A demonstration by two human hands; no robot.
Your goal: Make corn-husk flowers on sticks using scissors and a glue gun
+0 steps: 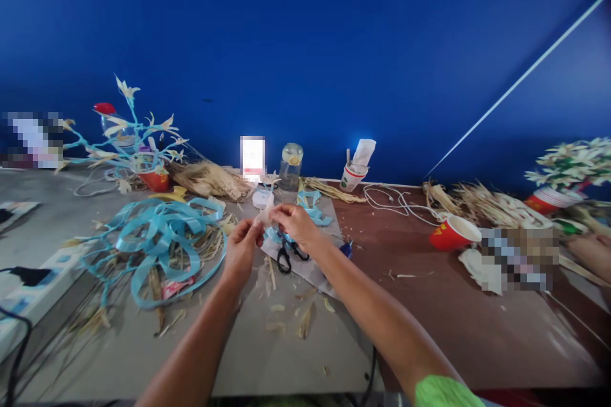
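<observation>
Between 2 grips (242,243) (294,226), pale strip (264,213); cup (449,237) lettering (440,234) blurred.

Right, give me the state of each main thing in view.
Left hand: pinching a pale piece
Right hand: pinching the same piece
Scissors: handles parted, blades hidden
Blue ribbon: lying in loose loops
Power strip: black plug in it
White cup: white packet standing in it
Screen: lit

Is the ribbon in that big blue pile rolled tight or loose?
Loose: the blue ribbon lies in wide, overlapping loops beside the left hand.
</observation>
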